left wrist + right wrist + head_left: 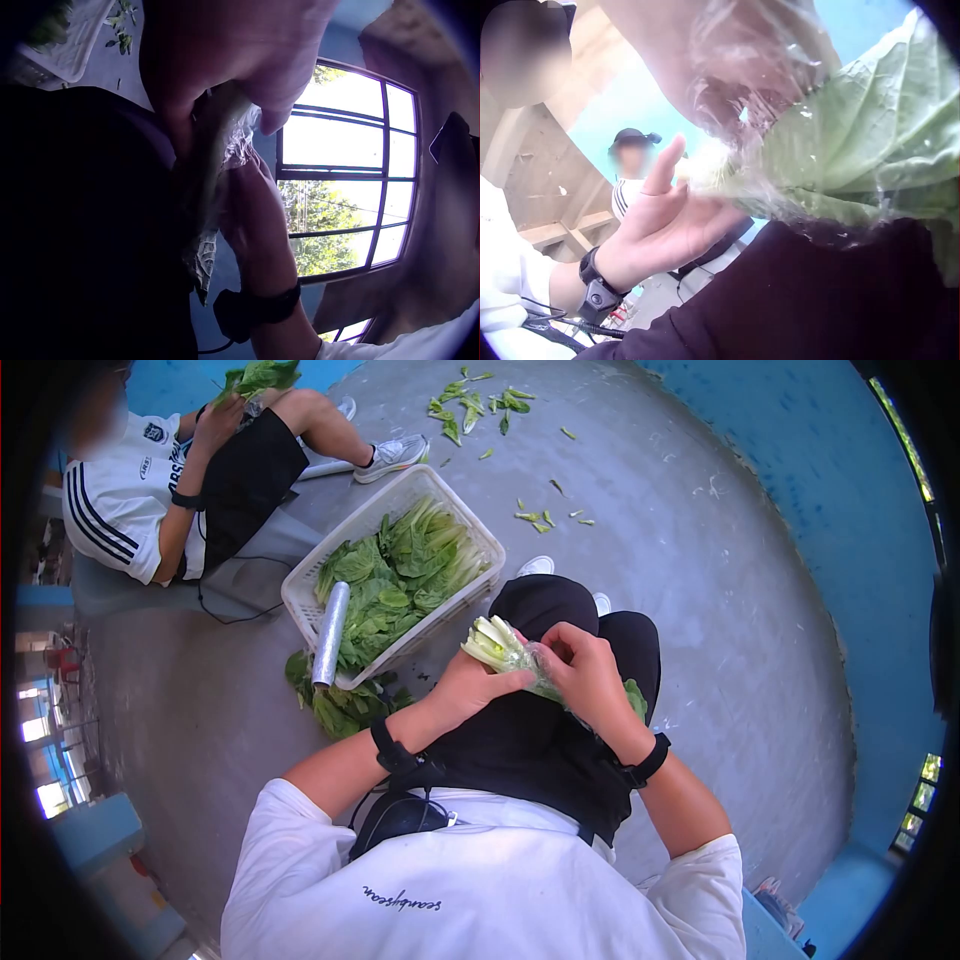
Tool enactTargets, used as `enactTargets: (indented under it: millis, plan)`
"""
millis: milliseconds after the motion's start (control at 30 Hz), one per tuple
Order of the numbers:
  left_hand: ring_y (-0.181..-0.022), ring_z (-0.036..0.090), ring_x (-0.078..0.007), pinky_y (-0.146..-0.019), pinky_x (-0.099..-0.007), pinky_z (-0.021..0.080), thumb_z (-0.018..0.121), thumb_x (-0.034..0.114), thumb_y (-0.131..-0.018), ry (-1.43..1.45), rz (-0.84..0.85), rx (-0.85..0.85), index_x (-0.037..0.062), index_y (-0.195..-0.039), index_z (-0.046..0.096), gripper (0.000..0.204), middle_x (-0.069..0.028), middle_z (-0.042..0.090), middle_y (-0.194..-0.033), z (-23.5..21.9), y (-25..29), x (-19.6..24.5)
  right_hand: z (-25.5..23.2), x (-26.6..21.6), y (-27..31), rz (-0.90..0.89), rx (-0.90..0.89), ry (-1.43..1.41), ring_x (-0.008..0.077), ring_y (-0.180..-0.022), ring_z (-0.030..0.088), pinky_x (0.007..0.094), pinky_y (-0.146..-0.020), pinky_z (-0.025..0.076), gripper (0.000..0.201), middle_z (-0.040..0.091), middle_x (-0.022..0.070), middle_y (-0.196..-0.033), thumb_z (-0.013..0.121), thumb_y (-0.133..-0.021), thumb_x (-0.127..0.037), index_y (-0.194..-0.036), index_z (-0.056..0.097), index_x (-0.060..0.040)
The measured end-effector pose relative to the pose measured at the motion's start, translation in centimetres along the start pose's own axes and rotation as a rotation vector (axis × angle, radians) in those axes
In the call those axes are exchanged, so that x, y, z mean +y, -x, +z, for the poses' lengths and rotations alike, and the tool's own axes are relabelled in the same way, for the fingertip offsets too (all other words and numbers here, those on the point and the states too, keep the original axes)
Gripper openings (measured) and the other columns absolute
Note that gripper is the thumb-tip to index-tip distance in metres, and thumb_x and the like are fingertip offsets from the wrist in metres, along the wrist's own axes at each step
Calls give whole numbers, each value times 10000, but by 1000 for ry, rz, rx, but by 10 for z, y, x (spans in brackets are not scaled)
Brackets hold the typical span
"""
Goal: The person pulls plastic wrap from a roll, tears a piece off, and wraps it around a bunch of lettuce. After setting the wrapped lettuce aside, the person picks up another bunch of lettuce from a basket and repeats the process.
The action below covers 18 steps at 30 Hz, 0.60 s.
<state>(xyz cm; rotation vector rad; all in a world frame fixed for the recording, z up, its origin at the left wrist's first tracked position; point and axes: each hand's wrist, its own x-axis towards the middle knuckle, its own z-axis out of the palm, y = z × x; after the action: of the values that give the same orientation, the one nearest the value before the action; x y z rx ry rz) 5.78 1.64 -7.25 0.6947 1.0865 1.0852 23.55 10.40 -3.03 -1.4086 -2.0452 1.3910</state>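
Observation:
Across the person's lap lies a bunch of leafy greens, its pale stem ends toward the left and its leaves toward the right. Clear plastic film wraps the middle of the bunch. The left hand holds the stem end, thumb in front and the other fingers mostly hidden behind. With curled fingers, the right hand pinches the film at the bunch's middle. In the right wrist view crinkled film stretches close under that hand.
A white crate of greens stands at front left, a roll of film leaning at its near corner. More greens lie beside it. Trimmed leaves litter the floor. Another person sits at left holding greens.

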Motion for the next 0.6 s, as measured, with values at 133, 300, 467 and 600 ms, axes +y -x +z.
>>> enactTargets:
  millis: [133, 300, 467, 600]
  plan:
    - [-1058, 584, -95, -908, -269, 500, 773, 7, -865, -96, 60, 49, 70, -1240, 529, 452, -17, 602, -1144, 4, -3, -13, 4, 4, 0, 28, -29, 8, 199, -532, 588, 339, -551, 463, 207, 633, 138, -652, 738, -911, -178, -901, 672, 17]
    - [-1059, 596, -95, -889, -271, 517, 733, 13, -902, -72, -38, 41, 70, -1253, 526, 412, -28, 603, -1148, -1, -3, -14, -10, 16, -9, 252, -227, -240, 114, -588, 597, 293, -566, 469, 195, 638, 56, -650, 727, -932, -165, -891, 663, 14]
    - [-1104, 633, -133, -920, -320, 558, 648, 44, -968, 253, -134, 122, 76, -1288, 529, 342, -44, 606, -1195, 3, -2, -14, -33, 19, 5, 101, -37, -265, 91, -654, 601, 278, -594, 470, 197, 645, 46, -718, 741, -930, -168, -871, 658, 0]
    - [-1133, 640, -159, -945, -343, 566, 616, 40, -985, 298, -110, 100, 78, -1303, 538, 329, -54, 606, -1235, 2, -3, -16, -48, -6, 48, -332, 21, 386, 270, -735, 602, 386, -688, 483, 229, 578, 85, -750, 807, -817, -211, -794, 640, -56]
